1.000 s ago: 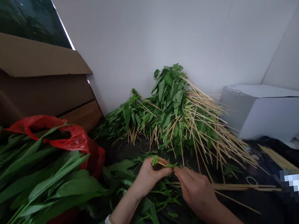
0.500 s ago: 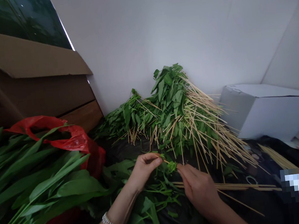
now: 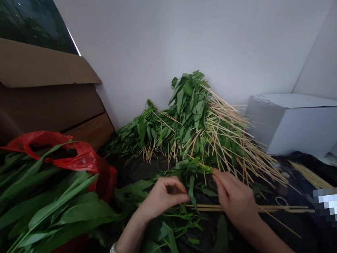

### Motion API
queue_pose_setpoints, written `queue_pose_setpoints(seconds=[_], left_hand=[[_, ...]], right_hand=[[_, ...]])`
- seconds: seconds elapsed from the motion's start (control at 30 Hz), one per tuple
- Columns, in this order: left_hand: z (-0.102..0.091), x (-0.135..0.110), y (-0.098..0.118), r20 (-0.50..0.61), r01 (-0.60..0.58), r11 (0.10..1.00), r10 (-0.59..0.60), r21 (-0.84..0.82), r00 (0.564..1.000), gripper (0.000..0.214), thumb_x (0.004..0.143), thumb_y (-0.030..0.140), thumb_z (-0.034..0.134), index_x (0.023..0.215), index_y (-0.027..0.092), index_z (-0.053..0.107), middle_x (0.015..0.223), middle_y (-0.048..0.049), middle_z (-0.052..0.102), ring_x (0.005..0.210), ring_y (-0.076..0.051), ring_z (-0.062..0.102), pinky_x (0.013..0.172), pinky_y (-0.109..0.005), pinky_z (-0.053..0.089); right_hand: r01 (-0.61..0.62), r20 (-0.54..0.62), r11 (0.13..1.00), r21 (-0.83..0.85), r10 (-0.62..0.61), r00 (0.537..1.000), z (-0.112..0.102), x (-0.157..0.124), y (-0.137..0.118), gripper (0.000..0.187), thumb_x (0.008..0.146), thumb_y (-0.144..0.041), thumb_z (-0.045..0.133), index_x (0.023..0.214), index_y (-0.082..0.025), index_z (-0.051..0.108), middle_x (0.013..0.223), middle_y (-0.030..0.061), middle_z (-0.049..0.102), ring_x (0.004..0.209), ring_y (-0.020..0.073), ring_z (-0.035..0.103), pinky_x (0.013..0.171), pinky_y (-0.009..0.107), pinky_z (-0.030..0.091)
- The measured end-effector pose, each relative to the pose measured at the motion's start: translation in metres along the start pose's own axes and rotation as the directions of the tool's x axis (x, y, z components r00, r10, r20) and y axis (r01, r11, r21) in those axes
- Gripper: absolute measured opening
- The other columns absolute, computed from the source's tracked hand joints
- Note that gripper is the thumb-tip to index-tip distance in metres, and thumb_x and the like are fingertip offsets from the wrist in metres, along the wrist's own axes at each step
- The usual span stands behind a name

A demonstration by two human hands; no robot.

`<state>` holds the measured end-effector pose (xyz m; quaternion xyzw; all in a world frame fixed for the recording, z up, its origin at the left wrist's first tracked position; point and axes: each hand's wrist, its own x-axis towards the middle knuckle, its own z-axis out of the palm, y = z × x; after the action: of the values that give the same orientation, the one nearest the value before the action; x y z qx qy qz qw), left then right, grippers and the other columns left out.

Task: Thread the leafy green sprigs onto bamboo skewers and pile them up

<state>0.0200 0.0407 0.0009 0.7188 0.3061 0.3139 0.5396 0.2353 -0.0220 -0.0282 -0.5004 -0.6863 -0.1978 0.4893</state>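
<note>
Your right hand pinched a thin tan wooden skewer bearing bright green leaves, jutting forward-left; your left hand, apart, curled beside a long dark-green leaf, its grip unclear. Beyond both lay a heap of green leafy skewers.

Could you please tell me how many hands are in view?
2: the left hand, curled beside a narrow leaf; and the right hand, farther right, its fingertips at some bunched greens. No other hand shows.

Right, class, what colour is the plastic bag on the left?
The bag is red, clearest in the head view.
</note>
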Motion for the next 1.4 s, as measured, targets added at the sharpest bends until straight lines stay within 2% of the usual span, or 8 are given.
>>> queue_pose_setpoints(seconds=[0.1,0.23,0.33,0.57,0.67,0.8,1.07,1.4], left_hand=[[0.003,-0.005,-0.002,0.222,-0.003,0.976,-0.046,0.219,0.974,0.017,0.069,0.030,0.078,0.073,0.015,0.073,0.069,0.0015,0.059,0.059,-0.009,0.050,0.053,-0.019,0.036],[0.002,-0.005,-0.011,0.268,-0.053,0.874,-0.091,0.483,0.959,0.023,0.060,0.031,0.085,0.076,0.018,0.074,0.070,0.0024,0.059,0.065,-0.012,0.053,0.056,-0.019,0.037],[0.000,-0.004,-0.015,0.297,-0.060,0.851,-0.115,0.521,0.948,0.024,0.058,0.029,0.085,0.078,0.020,0.075,0.072,0.0025,0.060,0.066,-0.012,0.052,0.056,-0.019,0.037],[-0.006,-0.002,-0.005,0.189,0.099,0.994,-0.107,0.049,0.976,0.023,0.063,0.030,0.082,0.078,0.016,0.070,0.067,0.0029,0.059,0.060,-0.009,0.051,0.056,-0.019,0.038],[-0.011,0.002,-0.003,-0.061,0.093,0.980,-0.105,-0.175,0.993,0.026,0.063,0.034,0.083,0.077,0.015,0.071,0.068,-0.0002,0.067,0.060,-0.010,0.056,0.060,-0.020,0.044],[-0.015,0.007,-0.008,-0.384,-0.012,0.952,-0.112,-0.305,0.917,0.029,0.066,0.036,0.082,0.084,0.015,0.075,0.082,-0.0064,0.076,0.072,-0.014,0.066,0.075,-0.024,0.050],[-0.011,0.008,-0.010,-0.373,-0.018,0.905,-0.157,-0.426,0.914,0.032,0.066,0.034,0.083,0.089,0.013,0.076,0.082,-0.0073,0.076,0.074,-0.014,0.067,0.074,-0.021,0.051],[-0.010,0.007,-0.008,-0.385,-0.057,0.902,-0.125,-0.429,0.915,0.028,0.066,0.034,0.083,0.085,0.015,0.077,0.082,-0.0059,0.076,0.072,-0.012,0.066,0.074,-0.021,0.051]], right_hand=[[0.002,0.020,1.000,-0.020,-0.001,1.000,0.000,0.000,0.000,0.023,0.094,-0.010,0.047,0.112,-0.010,0.062,0.087,0.0078,0.070,0.078,0.0165,0.067,0.079,0.028,0.050],[0.003,0.041,1.000,-0.026,-0.002,0.999,0.001,0.000,-0.003,0.024,0.094,-0.011,0.046,0.111,-0.009,0.063,0.085,0.0079,0.070,0.077,0.0171,0.067,0.078,0.028,0.050],[0.003,0.050,1.000,-0.028,-0.002,0.999,0.001,-0.001,-0.004,0.024,0.094,-0.011,0.046,0.110,-0.008,0.064,0.084,0.0082,0.070,0.077,0.0170,0.068,0.077,0.027,0.050],[-0.005,0.069,0.999,-0.038,0.008,0.998,0.002,-0.002,-0.007,0.025,0.095,-0.012,0.045,0.109,-0.008,0.065,0.084,0.0084,0.070,0.078,0.0177,0.068,0.076,0.027,0.049],[-0.010,0.084,1.000,-0.023,0.012,0.996,0.002,-0.002,-0.008,0.025,0.094,-0.012,0.046,0.109,-0.008,0.065,0.082,0.0075,0.069,0.076,0.0173,0.068,0.075,0.027,0.049],[0.017,0.130,1.000,0.021,-0.020,0.991,0.003,-0.004,-0.012,0.026,0.095,-0.012,0.044,0.110,-0.008,0.065,0.079,0.0067,0.068,0.072,0.0162,0.067,0.073,0.026,0.049],[0.088,0.227,0.996,0.031,-0.093,0.969,0.006,-0.007,-0.019,0.029,0.096,-0.014,0.040,0.109,-0.011,0.065,0.075,0.0051,0.066,0.066,0.0151,0.065,0.063,0.025,0.048],[0.087,0.213,0.996,0.007,-0.087,0.973,0.006,-0.008,-0.018,0.029,0.097,-0.015,0.039,0.108,-0.011,0.066,0.075,0.0046,0.067,0.066,0.0147,0.066,0.062,0.025,0.049]])
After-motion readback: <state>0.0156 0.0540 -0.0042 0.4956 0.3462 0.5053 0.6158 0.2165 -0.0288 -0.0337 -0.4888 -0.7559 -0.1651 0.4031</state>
